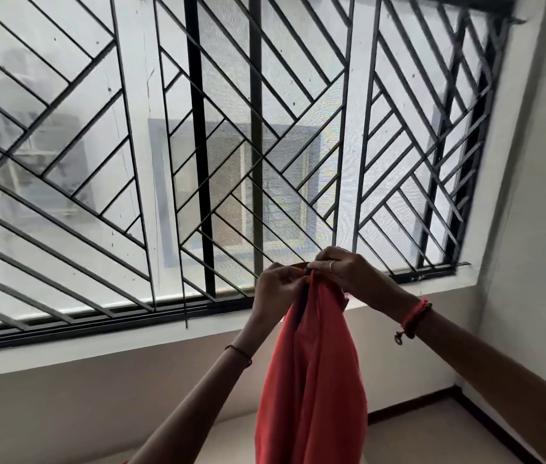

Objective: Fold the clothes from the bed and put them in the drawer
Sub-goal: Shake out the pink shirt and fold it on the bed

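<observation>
Both arms are raised toward a window, and a coral-red garment (311,380) hangs between them in mid-air, just right of the middle of the view. The left hand (276,289) and the right hand (341,272) come together at the cloth's top edge. Each has its fingers curled and pinches the fabric there, with the two sets of fingertips just beside each other. From that pinched point the garment drops straight down in loose vertical folds, widening as it falls, and its lower end passes out of the bottom of the view. A narrow dark strip (304,296) runs down the cloth just under the left hand; whether it is a trim or a seam cannot be told. The right hand wears a pale ring (331,265), and a red thread band (413,318) with a small hanging charm circles that wrist. A thinner dark red thread (239,353) sits on the left wrist. Behind the hands, on the far side, the window (131,155) fills most of the view, barred by a black metal grille (198,135) of upright and slanting bars. Hazy building shapes show through the glass. A white sill (104,339) runs below it, above a plain beige wall (74,406). At the lower right a dark skirting (485,426) edges a pale floor (432,440).
</observation>
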`<move>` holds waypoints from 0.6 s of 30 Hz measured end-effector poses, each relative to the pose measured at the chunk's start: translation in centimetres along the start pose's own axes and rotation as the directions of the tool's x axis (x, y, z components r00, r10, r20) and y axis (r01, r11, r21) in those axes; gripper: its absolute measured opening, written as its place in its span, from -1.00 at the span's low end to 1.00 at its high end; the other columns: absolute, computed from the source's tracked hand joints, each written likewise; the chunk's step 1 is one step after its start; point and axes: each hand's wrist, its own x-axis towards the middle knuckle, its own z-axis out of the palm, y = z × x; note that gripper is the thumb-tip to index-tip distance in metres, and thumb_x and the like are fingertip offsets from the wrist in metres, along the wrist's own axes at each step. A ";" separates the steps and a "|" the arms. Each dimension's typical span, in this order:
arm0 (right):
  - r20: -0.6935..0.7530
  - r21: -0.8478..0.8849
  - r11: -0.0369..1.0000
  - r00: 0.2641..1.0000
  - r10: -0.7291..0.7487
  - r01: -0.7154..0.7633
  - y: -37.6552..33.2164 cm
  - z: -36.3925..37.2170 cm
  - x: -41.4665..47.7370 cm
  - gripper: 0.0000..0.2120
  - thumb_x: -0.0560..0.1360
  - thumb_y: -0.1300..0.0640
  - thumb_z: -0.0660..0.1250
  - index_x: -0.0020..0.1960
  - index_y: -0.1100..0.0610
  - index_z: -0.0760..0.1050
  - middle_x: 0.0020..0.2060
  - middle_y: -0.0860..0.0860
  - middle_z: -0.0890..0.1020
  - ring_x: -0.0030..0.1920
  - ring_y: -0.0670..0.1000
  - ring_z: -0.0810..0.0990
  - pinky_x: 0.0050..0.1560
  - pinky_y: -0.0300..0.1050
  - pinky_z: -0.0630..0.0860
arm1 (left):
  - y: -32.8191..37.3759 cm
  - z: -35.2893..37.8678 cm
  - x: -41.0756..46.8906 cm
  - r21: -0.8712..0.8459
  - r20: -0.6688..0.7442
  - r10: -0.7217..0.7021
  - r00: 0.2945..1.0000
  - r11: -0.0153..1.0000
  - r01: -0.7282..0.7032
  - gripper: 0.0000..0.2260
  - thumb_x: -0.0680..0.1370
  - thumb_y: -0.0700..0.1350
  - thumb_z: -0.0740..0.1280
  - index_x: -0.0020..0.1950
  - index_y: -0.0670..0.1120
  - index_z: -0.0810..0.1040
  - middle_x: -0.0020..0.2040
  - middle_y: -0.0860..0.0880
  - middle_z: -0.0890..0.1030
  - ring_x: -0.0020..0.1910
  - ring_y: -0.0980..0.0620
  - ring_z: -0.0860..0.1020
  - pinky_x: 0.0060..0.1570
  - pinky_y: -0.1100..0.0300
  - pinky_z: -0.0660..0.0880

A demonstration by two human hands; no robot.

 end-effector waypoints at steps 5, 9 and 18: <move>0.110 0.009 0.979 0.974 0.200 -0.202 0.8 0.3 -0.2 -0.75 0.59 0.07 0.16 0.16 0.11 0.52 0.00 -0.11 0.49 0.04 -0.14 0.44 0.15 -0.18 0.40 | 0.2 0.3 -0.5 -0.044 0.057 -0.027 0.998 0.999 0.029 -0.94 0.38 -0.02 0.51 -0.20 0.05 0.68 -0.23 0.21 0.53 -0.04 0.06 0.56 0.00 0.17 0.48; 0.048 -0.070 0.982 0.983 0.178 -0.174 0.9 1.3 0.1 -0.78 0.59 0.09 0.17 0.12 0.12 0.54 -0.14 -0.21 0.47 0.00 -0.13 0.43 0.04 -0.29 0.39 | -0.6 0.8 -0.1 0.144 -0.058 0.066 0.996 0.988 -0.057 -0.88 0.38 -0.05 0.52 -0.14 -0.05 0.69 -0.29 0.20 0.45 -0.14 0.08 0.51 -0.10 0.27 0.38; -0.052 -0.009 0.999 0.998 0.042 -0.043 0.6 2.1 0.3 -0.79 0.45 0.23 0.27 -0.09 0.32 0.63 -0.19 0.19 0.61 -0.16 -0.05 0.57 -0.04 -0.50 0.32 | -2.0 0.8 -0.3 0.153 -0.101 0.024 0.995 0.988 -0.009 -0.84 0.41 -0.03 0.48 -0.06 -0.03 0.70 -0.28 0.14 0.47 -0.18 0.05 0.55 -0.08 0.14 0.45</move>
